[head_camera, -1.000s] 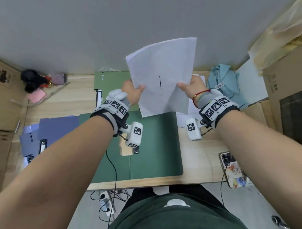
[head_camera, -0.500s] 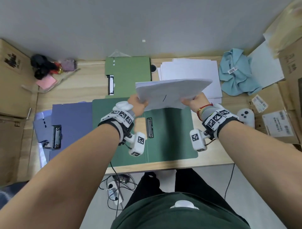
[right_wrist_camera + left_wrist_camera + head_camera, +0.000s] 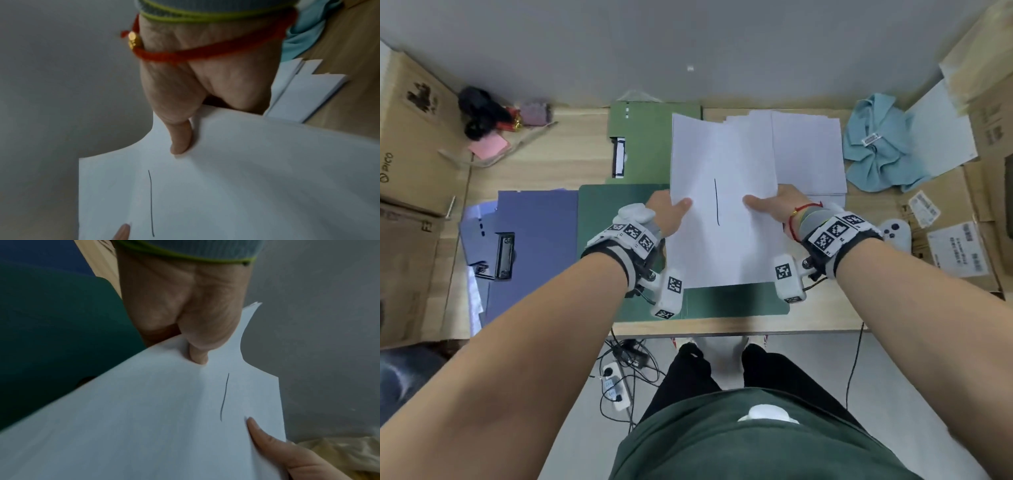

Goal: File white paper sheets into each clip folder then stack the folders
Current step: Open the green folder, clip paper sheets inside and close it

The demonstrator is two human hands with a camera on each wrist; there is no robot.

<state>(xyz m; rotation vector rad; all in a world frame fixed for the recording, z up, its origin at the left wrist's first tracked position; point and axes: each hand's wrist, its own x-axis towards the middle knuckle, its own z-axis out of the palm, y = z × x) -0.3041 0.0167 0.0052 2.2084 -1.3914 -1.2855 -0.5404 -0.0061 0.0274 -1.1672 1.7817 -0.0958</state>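
Note:
A sheaf of white paper sheets point(image 3: 722, 164) with a thin black pen line is held above the open dark green clip folder point(image 3: 616, 212) at the table's front. My left hand point(image 3: 671, 212) pinches its left edge, thumb on top point(image 3: 197, 352). My right hand point(image 3: 770, 205) pinches the right edge, thumb on top point(image 3: 180, 138). The sheets point(image 3: 144, 418) hide the folder's clip. A light green folder point(image 3: 647, 137) lies behind, a blue-purple folder point(image 3: 534, 233) with a black clip to the left. A pile of loose white paper point(image 3: 808, 154) lies at the back right.
A light blue cloth point(image 3: 880, 154) and a white controller point(image 3: 893, 233) lie right of the paper pile. Cardboard boxes point(image 3: 410, 137) flank both sides. Pink notes and dark items point(image 3: 482, 116) sit at the back left. Cables and a power strip point(image 3: 616, 383) lie under the table's front edge.
The sheets, upright a second ago, tipped nearly flat and now lean over the dark green folder and light green one, covering the clip. Both hands kept their hold.

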